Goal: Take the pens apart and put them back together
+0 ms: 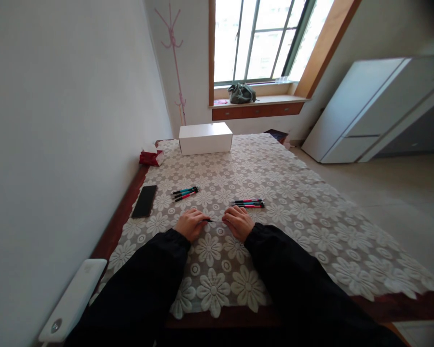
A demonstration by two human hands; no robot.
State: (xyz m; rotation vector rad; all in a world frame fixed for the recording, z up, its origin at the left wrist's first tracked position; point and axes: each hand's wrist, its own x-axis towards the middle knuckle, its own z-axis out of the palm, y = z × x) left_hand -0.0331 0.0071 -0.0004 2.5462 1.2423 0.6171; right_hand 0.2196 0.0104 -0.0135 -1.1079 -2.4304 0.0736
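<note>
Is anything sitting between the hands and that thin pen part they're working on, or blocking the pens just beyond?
Nothing visible does. The left hand and right hand already pinch the thin pen part between them. Only bare lace tablecloth lies between the hands and the pens just beyond the right hand.

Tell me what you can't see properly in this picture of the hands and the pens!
Head view, the only one:
- The thin pen between the left hand and right hand: too small to tell its colour or parts; the fingers cover both ends.
- Each hand's grip: fingertips curl under, hidden.
- Pens at left and right: too small to count surely.
- White box: closed, contents hidden.
</note>
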